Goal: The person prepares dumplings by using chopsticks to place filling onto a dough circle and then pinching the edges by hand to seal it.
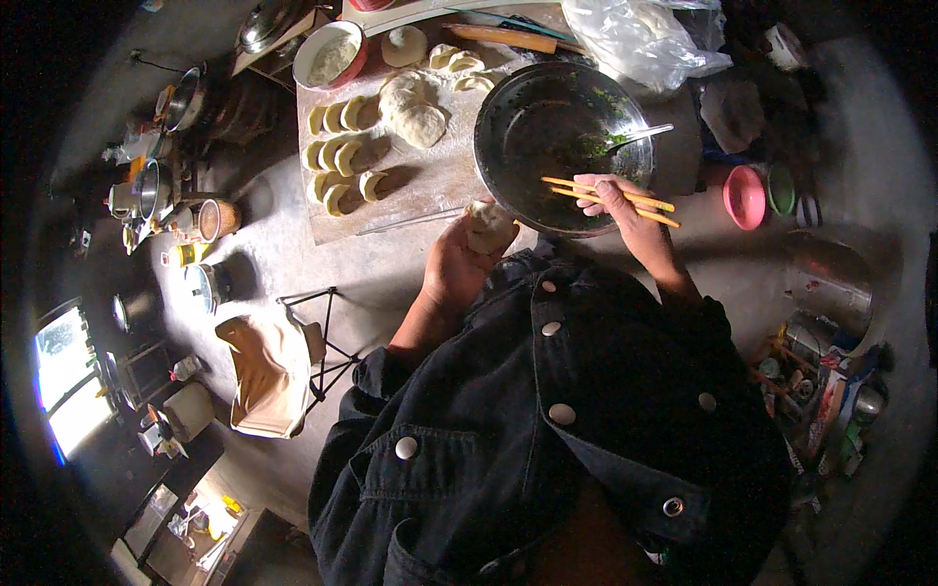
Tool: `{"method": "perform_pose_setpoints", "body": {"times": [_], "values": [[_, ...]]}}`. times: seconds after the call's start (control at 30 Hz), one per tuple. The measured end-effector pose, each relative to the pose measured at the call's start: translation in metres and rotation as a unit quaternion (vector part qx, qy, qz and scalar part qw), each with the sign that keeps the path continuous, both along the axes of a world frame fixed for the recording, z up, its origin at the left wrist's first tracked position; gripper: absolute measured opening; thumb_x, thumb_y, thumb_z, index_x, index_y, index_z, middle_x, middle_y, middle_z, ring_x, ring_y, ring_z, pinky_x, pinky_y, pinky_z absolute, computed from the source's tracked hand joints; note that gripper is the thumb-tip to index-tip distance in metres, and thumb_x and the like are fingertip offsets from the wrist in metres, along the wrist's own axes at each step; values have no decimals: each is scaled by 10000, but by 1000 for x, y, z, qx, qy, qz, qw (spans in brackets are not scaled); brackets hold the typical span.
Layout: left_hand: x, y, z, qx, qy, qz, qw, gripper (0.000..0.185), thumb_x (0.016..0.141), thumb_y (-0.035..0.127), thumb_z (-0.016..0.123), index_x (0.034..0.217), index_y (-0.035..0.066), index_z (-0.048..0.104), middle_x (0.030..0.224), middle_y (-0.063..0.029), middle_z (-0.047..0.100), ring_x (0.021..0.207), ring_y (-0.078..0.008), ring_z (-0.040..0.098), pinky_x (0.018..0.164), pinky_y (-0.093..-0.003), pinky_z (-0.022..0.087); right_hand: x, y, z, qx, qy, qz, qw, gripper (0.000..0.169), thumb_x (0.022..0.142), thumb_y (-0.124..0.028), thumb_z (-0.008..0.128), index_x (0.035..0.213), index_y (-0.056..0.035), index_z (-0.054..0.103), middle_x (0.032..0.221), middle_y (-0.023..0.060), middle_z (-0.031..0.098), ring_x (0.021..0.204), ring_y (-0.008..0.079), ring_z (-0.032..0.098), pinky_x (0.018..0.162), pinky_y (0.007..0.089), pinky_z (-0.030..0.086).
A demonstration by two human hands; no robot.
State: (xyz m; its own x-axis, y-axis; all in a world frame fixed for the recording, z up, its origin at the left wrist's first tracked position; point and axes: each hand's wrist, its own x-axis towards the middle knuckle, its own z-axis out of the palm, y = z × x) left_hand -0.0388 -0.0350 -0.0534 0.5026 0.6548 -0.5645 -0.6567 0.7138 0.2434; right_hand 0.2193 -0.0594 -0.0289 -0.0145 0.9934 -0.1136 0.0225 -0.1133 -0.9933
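Note:
A round dough wrapper rests on the palm of my left hand, near the front edge of the floured board. In my right hand is a pair of wooden chopsticks, their tips over the large metal basin. Green chopped filling lies in the basin beside a metal spoon that leans on the rim. To the left, folded dumplings stand in short rows on the board. Behind them lies a stack of flattened dough rounds.
A red-and-white bowl of flour stands at the board's far left corner. A wooden rolling pin and a clear plastic bag lie at the back. Pink basin is right; a folding chair stands left.

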Motion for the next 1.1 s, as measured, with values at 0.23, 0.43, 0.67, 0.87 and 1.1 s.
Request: {"method": "perform_pose_setpoints", "body": {"times": [0.23,0.43,0.67,0.87,1.1], "values": [[9,4,-2,28,16,-3,999,258,962,204,409,1073,3,525,1022,-89,584,925,-223,561,849,-327,453,-2,-13,5,-51,60,-26,997,397,1015,-271,411,1162,57,577,1081,159,634,924,213,652,846,296,525],[7,4,-3,46,9,6,999,234,965,216,433,1042,34,557,974,-68,606,929,-208,575,849,-323,454,-8,-28,1,-104,147,-104,978,398,1009,-282,420,1158,54,572,1088,176,627,923,250,658,847,309,540],[8,10,12,8,70,2,998,263,973,234,417,1071,30,551,1051,-114,619,1033,-268,587,946,-385,450,-8,-36,-6,-112,157,-120,974,433,1010,-315,397,1166,51,567,1099,185,624,947,261,653,857,332,536],[5,16,16,31,97,-30,994,312,989,257,388,1109,11,537,1116,-144,611,1067,-290,587,996,-424,435,-19,-41,1,-73,130,-120,982,419,1012,-306,390,1157,41,575,1074,178,631,926,258,656,843,339,539],[8,22,13,62,105,-54,991,403,1004,303,350,1170,-23,519,1155,-165,605,1093,-297,584,1016,-429,425,-30,-44,-7,170,41,-41,984,228,982,-98,452,1099,38,592,1045,149,649,899,200,663,742,285,568]]}}
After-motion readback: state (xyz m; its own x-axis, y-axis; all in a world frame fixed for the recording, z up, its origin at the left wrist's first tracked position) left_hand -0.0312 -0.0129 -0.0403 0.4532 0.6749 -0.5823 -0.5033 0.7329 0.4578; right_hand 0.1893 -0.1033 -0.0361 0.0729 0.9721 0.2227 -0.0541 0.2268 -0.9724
